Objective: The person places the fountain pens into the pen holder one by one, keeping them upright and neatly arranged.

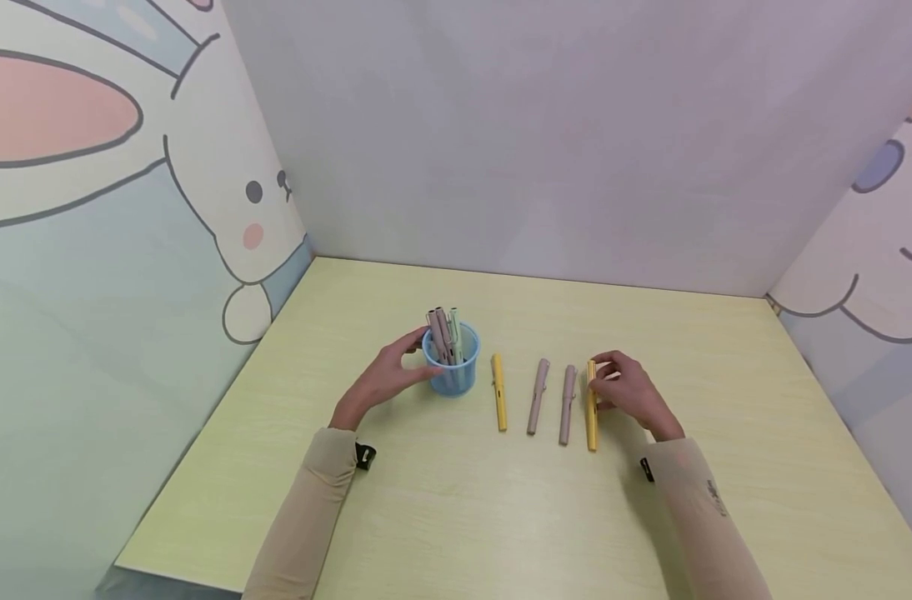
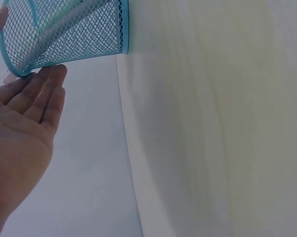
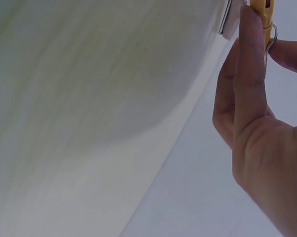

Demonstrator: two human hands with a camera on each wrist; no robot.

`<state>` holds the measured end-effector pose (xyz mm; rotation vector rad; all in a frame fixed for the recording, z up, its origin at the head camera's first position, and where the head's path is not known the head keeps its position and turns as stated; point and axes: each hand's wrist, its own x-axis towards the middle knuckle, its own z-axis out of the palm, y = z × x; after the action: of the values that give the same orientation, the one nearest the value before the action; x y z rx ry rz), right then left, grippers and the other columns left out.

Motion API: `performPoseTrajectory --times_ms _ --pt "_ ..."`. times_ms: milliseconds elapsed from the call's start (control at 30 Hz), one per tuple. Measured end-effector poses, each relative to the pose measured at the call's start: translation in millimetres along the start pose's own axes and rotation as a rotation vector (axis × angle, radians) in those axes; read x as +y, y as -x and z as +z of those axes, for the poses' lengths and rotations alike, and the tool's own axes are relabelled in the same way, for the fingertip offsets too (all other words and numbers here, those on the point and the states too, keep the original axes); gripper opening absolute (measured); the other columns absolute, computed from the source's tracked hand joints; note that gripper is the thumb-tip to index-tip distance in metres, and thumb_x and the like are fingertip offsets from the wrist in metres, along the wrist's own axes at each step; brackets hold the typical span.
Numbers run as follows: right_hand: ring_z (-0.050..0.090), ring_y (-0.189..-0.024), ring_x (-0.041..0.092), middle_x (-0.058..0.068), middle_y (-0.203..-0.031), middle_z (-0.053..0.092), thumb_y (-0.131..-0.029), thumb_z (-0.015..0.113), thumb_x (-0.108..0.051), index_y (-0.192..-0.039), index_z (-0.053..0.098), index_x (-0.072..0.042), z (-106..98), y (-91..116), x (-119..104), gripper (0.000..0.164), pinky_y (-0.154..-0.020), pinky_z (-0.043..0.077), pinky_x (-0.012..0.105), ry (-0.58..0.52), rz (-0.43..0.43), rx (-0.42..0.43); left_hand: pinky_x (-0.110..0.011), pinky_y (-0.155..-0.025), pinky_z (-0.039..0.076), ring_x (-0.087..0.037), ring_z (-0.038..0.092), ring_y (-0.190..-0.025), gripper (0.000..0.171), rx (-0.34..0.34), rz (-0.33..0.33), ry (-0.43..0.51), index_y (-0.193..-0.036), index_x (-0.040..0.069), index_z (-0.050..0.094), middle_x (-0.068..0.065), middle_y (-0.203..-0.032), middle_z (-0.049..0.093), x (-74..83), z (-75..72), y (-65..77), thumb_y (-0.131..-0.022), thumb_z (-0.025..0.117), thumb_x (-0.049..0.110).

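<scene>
A blue mesh pen holder (image 1: 456, 382) stands upright with several pens in it, mauve pens (image 1: 437, 333) and a pale green pen (image 1: 456, 337). My left hand (image 1: 387, 373) holds it from the left, thumb at the near side and fingers at the far side. In the left wrist view, the fingers (image 2: 54, 79) touch the mesh wall. My right hand (image 1: 627, 388) pinches a yellow pen (image 1: 592, 417) by its clip end, between thumb and fingers; the yellow pen (image 3: 263, 15) also shows in the right wrist view.
Between the hands lie another yellow pen (image 1: 499, 396) and two mauve pens, one at left (image 1: 537, 400) and one at right (image 1: 567, 408), roughly parallel. The pale yellow table (image 1: 456, 508) meets a plain wall (image 1: 531, 167) at the back and cartoon-printed walls at both sides.
</scene>
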<state>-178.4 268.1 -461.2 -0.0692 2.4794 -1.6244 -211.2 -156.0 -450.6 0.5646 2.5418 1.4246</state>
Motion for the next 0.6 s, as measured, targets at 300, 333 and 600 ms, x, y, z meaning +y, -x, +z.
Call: performPoseTrajectory --times_ms 300,333,600 --pt "0.060 -0.088 0.017 0.024 -0.109 0.054 -0.097 0.063 0.005 -0.140 0.046 0.012 -1.5 -1.5 -1.2 0.046 -0.066 0.062 0.036 -0.006 -0.097 0.097 -0.064 -0.110 0.036 -0.040 0.043 -0.140 0.083 0.000 0.002 0.011 -0.162 0.015 0.036 -0.010 -0.155 0.048 -1.5 0.5 -0.3 -0.095 0.076 0.043" --pt "0.060 -0.087 0.015 0.025 -0.109 0.054 -0.097 0.064 0.005 -0.140 0.046 0.011 -1.4 -1.2 -2.0 0.046 -0.066 0.062 0.036 -0.010 -0.110 0.111 -0.064 -0.110 0.036 -0.041 0.043 -0.140 0.083 0.000 0.002 0.012 -0.162 0.015 0.036 -0.011 -0.155 0.048 -1.5 0.5 -0.3 -0.095 0.076 0.042" --pt "0.061 -0.089 0.008 0.026 -0.111 0.054 -0.097 0.063 0.007 -0.140 0.048 0.009 0.1 -1.0 -7.8 0.046 -0.066 0.062 0.034 -0.077 -0.240 0.194 -0.064 -0.110 0.036 -0.042 0.043 -0.140 0.082 0.001 0.003 0.015 -0.162 0.013 0.037 -0.012 -0.154 0.049 -1.8 0.6 -0.8 -0.095 0.076 0.041"
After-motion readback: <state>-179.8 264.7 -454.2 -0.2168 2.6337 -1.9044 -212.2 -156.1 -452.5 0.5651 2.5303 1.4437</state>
